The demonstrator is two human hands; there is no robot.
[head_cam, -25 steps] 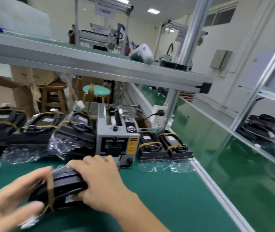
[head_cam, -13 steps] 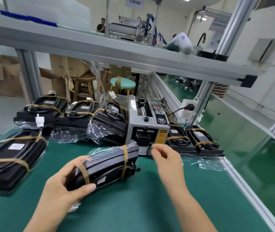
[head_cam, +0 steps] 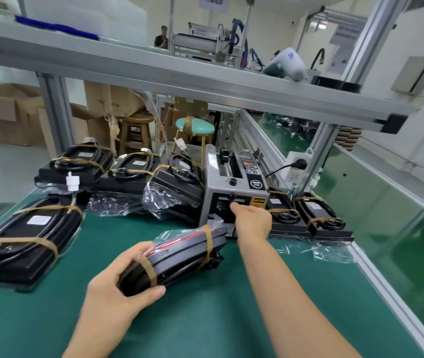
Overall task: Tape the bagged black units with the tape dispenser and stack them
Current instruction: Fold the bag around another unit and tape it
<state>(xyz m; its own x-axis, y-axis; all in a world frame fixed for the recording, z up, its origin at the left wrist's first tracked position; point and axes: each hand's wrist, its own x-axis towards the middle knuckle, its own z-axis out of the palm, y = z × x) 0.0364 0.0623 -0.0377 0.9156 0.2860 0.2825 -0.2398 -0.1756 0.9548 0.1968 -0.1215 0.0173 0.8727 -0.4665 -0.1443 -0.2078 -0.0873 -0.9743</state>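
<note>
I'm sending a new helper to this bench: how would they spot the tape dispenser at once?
On the green bench, look at the back edge under the metal shelf. The tape dispenser is the one grey metal box among flat black bagged units, with a yellow warning label.

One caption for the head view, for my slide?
Left hand holds bagged black unit; right hand reaches tape dispenser.

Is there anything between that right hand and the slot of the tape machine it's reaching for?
Nothing visible. The right hand is already at the front opening of the tape dispenser, its fingers at the slot. The bagged black unit in the left hand lies lower and to the left, out of the way.
</note>
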